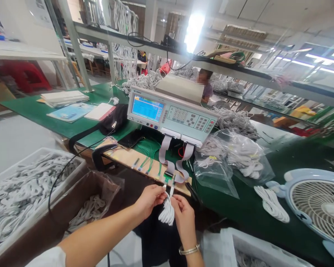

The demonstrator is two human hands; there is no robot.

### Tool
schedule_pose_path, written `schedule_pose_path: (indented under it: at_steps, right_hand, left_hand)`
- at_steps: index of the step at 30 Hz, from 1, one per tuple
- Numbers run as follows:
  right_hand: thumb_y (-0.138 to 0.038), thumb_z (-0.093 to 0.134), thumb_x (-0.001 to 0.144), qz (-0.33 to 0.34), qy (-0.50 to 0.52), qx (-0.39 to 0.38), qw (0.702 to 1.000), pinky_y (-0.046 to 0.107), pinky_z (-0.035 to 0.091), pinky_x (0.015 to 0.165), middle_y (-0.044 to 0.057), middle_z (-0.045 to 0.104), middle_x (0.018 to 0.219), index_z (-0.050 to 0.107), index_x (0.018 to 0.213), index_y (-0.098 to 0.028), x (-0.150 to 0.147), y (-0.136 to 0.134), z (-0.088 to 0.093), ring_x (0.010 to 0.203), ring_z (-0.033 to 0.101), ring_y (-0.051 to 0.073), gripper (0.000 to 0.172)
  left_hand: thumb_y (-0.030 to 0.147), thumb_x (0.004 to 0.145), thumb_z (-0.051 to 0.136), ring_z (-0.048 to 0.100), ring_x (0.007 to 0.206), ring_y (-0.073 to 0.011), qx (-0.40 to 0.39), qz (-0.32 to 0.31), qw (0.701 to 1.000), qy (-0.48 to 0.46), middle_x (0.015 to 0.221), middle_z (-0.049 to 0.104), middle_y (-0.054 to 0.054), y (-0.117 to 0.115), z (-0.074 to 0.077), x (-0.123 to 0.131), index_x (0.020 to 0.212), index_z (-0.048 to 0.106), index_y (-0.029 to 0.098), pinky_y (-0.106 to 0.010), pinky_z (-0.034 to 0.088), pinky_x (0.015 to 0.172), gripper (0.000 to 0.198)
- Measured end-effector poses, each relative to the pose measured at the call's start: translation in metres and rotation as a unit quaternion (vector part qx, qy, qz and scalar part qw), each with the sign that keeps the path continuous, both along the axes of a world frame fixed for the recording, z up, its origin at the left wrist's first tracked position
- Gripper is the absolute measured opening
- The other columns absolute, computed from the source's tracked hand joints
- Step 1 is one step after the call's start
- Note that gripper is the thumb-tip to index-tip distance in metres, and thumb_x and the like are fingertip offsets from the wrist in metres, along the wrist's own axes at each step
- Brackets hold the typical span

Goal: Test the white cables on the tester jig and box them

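My left hand [150, 199] and my right hand [184, 217] both hold a coiled white cable [167, 212] just in front of the table edge. The left fingers pinch one connector end, and the right fingers pinch the other end near the sockets of a wooden test fixture [133, 158]. Grey ribbon cables [167, 152] run from the fixture up to a cable tester [172, 116] with a blue screen.
A clear bag of white cables [233, 155] lies right of the tester, loose coils [271, 204] beside a pale blue fan [318, 205]. Bins of cables [19, 189] and a brown box [86, 207] sit at my left. Another person [206, 87] works beyond the shelf.
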State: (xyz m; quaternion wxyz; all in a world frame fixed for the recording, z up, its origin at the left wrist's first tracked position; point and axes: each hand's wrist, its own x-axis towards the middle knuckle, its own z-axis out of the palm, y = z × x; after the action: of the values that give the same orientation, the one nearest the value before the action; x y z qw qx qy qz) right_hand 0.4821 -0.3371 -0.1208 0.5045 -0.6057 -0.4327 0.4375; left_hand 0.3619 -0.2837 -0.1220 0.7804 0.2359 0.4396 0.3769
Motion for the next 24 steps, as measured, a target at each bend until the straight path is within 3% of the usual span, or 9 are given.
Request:
schedule_pose_path:
  at_steps: [4,8,11,18,24]
  right_hand:
    - [-0.036,0.058,0.068,-0.002,0.038,-0.010,0.999,0.026,0.047,0.056,0.006,0.065,0.070,0.058,0.085,-0.013,0.001,-0.001,-0.003,0.062,0.059,0.017,0.028]
    - [-0.038,0.058,0.068,-0.005,0.041,-0.032,0.999,0.019,0.036,0.038,0.002,0.061,0.058,0.059,0.085,-0.013,0.003,-0.002,-0.005,0.044,0.049,0.011,0.031]
    - [-0.039,0.059,0.067,-0.024,0.060,-0.034,0.997,0.018,0.033,0.038,-0.001,0.057,0.054,0.059,0.084,-0.013,0.003,0.000,-0.008,0.041,0.044,0.008,0.031]
    - [-0.038,0.061,0.065,-0.029,0.167,-0.062,0.984,0.017,0.033,0.038,-0.005,0.052,0.054,0.060,0.077,-0.018,0.002,0.014,-0.014,0.043,0.044,0.008,0.024]
    - [-0.051,0.063,0.054,0.000,0.096,-0.137,0.986,0.018,0.021,0.028,-0.007,0.039,0.037,0.056,0.054,-0.017,0.013,0.031,-0.014,0.027,0.029,0.005,0.035]
  left_hand:
    - [0.033,0.061,0.063,0.048,0.047,-0.0045,0.037,0.051,0.998,0.016,0.056,0.057,-0.001,-0.007,0.000,0.004,0.058,0.050,0.012,-0.016,0.038,0.048,0.025]
    - [0.037,0.060,0.064,0.049,0.049,-0.0054,0.039,0.057,0.998,0.002,0.058,0.058,-0.002,-0.009,-0.003,0.005,0.059,0.052,0.011,-0.017,0.040,0.050,0.028]
    - [0.035,0.058,0.066,0.048,0.049,-0.0050,0.047,0.057,0.997,-0.036,0.061,0.058,-0.002,-0.006,-0.007,0.004,0.062,0.054,0.011,-0.018,0.040,0.052,0.027]
    - [0.044,0.055,0.064,0.034,0.043,-0.0019,0.005,-0.055,0.998,-0.016,0.054,0.046,0.005,0.008,-0.002,-0.008,0.066,0.058,0.013,-0.016,0.025,0.043,0.033]
    - [0.052,0.062,0.054,0.029,0.040,-0.0031,0.032,-0.068,0.997,0.000,0.053,0.041,0.003,0.021,-0.004,0.002,0.072,0.064,0.012,-0.018,0.019,0.040,0.042]
